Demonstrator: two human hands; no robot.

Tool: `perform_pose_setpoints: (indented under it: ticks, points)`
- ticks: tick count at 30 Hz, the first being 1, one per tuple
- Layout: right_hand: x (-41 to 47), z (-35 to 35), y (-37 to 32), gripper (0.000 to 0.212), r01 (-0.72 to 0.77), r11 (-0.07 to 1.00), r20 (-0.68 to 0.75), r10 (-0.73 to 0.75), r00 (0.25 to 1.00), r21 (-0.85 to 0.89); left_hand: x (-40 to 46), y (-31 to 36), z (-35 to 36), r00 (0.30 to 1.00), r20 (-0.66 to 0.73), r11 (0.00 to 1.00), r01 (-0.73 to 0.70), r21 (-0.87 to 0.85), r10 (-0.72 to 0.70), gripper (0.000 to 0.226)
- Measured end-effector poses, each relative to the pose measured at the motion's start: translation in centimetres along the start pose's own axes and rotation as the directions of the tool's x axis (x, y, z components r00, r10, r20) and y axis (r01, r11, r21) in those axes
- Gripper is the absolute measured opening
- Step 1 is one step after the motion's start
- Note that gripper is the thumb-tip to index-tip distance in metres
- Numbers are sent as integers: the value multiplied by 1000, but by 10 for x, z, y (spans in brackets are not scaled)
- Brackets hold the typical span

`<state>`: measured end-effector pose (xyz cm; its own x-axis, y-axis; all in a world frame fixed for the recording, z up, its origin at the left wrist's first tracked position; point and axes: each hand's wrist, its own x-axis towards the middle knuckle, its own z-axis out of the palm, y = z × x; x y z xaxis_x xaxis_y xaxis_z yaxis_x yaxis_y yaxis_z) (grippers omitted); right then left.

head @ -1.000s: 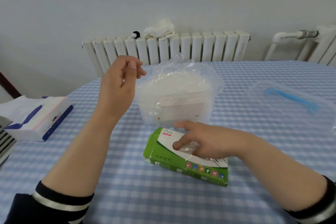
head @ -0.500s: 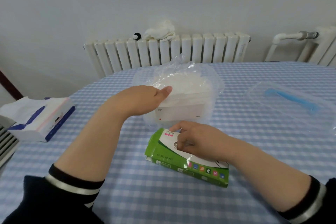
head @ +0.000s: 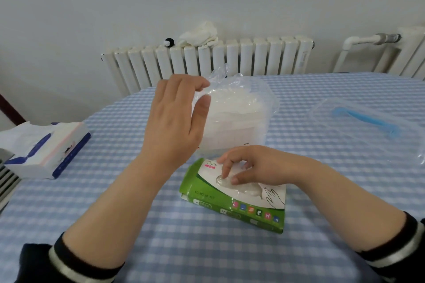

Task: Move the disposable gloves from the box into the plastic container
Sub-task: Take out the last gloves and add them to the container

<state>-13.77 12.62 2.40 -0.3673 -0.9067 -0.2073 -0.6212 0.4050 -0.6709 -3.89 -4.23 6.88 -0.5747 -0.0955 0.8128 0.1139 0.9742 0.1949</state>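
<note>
A green and white glove box (head: pixel 236 200) lies on the checked tablecloth in front of me. My right hand (head: pixel 250 164) rests on its top, and its thumb and forefinger pinch a clear glove (head: pixel 224 180) at the box's opening. Behind the box stands a clear plastic container (head: pixel 243 126) filled with crumpled clear gloves (head: pixel 232 96) that rise above its rim. My left hand (head: pixel 174 117) hovers at the container's left side with relaxed fingers, its fingertips touching the top of the glove pile.
The container's clear lid (head: pixel 363 119) with a blue clip lies at the right. A tissue pack (head: pixel 43 147) sits at the left table edge. A white radiator (head: pixel 207 62) with a cloth on it stands behind the table.
My left hand dropped from the air onto the glove pile, then lifted a little with fingers loosened. My right hand has stayed on the box, fingers now pinching at the opening.
</note>
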Motion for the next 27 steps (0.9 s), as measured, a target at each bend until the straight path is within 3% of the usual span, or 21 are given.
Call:
perform_pose_setpoints:
  ticks: [2, 5, 8, 10, 13, 15, 16, 19, 21, 24, 27]
  points:
    - [-1, 0, 0, 30, -3, 999, 35, 5, 999, -42, -8, 2, -4, 996, 86, 999, 8, -38, -5, 49]
    - [-3, 2, -2, 33, -9, 998, 23, 10, 1000, -63, -12, 0, -8, 971, 234, 986, 85, -146, -49, 67]
    - [-4, 5, -4, 23, -13, 997, -14, 12, 1000, -72, -9, -9, -14, 964, 190, 941, 230, -248, -185, 39]
    - [-4, 4, -8, 20, 10, 1000, -104, -8, 995, 14, -3, -22, -21, 936, 225, 907, 327, -265, -272, 24]
    - [-5, 4, -18, 15, 151, 970, -358, -74, 931, 192, 3, -50, -38, 839, 503, 952, 291, -92, -208, 51]
    - [-4, 8, -25, 20, 222, 972, -502, -156, 851, 74, 1, -62, -42, 746, 644, 980, 196, 33, -171, 60]
    - [-2, 10, -28, 25, 224, 973, -558, -221, 800, -65, 0, -65, -41, 738, 655, 984, 171, 50, -162, 58]
    - [6, 14, -32, 53, 143, 886, -660, -428, 617, -441, 1, -58, -29, 842, 516, 980, 198, -24, -158, 28]
    - [14, 9, -36, 72, 110, 850, -675, -481, 560, -515, 5, -51, -23, 880, 433, 958, 267, -107, -197, 13]
    - [26, -11, -56, 87, 127, 923, -681, -357, 639, -364, 16, -45, -20, 887, 401, 930, 322, -179, -230, 3]
    - [34, -43, -71, 88, 103, 981, -649, -185, 738, -164, 33, -39, -16, 886, 422, 946, 282, -163, -191, 3]
